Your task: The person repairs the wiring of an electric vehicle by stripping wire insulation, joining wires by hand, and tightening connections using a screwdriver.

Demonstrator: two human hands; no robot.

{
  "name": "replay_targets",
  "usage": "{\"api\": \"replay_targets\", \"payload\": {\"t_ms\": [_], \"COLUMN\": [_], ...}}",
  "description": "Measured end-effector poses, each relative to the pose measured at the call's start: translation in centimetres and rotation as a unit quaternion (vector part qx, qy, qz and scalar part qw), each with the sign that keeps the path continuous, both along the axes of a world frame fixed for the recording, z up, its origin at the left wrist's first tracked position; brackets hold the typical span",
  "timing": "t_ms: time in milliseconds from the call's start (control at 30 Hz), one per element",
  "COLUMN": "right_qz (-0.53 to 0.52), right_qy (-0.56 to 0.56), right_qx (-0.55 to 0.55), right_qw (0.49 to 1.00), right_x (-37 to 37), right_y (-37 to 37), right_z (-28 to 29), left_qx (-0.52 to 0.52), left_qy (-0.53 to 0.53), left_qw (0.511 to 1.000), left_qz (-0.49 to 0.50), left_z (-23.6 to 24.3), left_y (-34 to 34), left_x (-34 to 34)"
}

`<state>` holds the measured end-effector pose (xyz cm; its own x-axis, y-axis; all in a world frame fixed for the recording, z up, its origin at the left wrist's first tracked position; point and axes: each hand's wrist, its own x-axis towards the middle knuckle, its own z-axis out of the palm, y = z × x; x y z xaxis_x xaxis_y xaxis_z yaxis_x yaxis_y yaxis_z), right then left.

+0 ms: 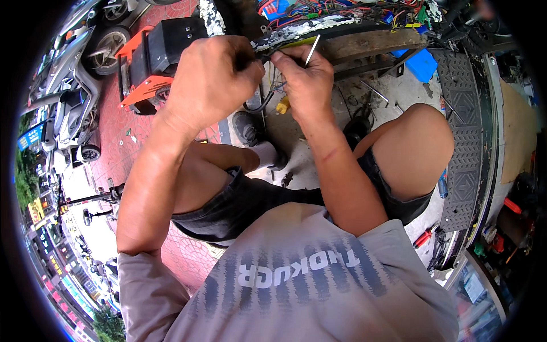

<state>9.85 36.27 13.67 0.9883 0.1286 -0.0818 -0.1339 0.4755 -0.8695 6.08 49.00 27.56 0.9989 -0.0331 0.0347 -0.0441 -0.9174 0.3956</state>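
Both my hands meet at the bench edge around a black cable (263,104), part of which loops down below them. My left hand (213,80) is closed in a fist, and its curled fingers hide what they hold. Thumb and forefinger of my right hand (307,77) pinch the dark cable between the hands. A thin white stick (312,50) juts up from between the right fingers. Fine loose wires (274,78) hang below the hands, close to a yellow connector (283,105).
A wooden-edged bench (373,47) carries a tangle of coloured wires (319,11). An orange and black frame (149,68) stands at the left, with parked scooters (71,97) beyond. A screwdriver (423,238) lies by the ribbed black mat (462,137) at right.
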Motion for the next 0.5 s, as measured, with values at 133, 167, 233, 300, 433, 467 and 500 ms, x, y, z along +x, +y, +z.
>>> {"api": "replay_targets", "payload": {"t_ms": [133, 167, 233, 300, 433, 467, 500], "right_qz": [-0.049, -0.054, -0.063, -0.095, -0.139, -0.145, -0.151], "right_qy": [-0.064, -0.067, -0.072, -0.100, -0.120, -0.128, -0.134], "right_qx": [-0.028, -0.047, -0.083, -0.108, -0.125, -0.133, -0.141], "right_qw": [0.996, 0.995, 0.992, 0.985, 0.975, 0.972, 0.969], "right_x": [-0.2, -0.2, -0.4, -0.5, -0.3, -0.4, -0.7], "right_y": [0.8, 0.9, 1.2, 1.8, 2.4, 2.5, 2.5], "right_z": [-0.4, -0.3, -0.2, -0.3, -0.3, -0.1, 0.3], "left_qx": [-0.091, -0.102, -0.123, -0.129, -0.090, -0.073, -0.057], "left_qy": [0.077, 0.069, 0.054, 0.084, 0.135, 0.114, 0.097], "left_qw": [0.991, 0.992, 0.990, 0.987, 0.986, 0.989, 0.992], "left_qz": [0.058, 0.029, -0.031, -0.051, -0.046, -0.054, -0.062], "left_z": [0.8, 0.7, 0.1, -0.7, -0.2, -0.7, -1.2], "left_y": [0.5, 0.7, 1.5, 2.4, 2.2, 2.6, 3.0], "left_x": [1.2, 1.4, 2.1, 3.0, 4.5, 4.7, 4.7]}}
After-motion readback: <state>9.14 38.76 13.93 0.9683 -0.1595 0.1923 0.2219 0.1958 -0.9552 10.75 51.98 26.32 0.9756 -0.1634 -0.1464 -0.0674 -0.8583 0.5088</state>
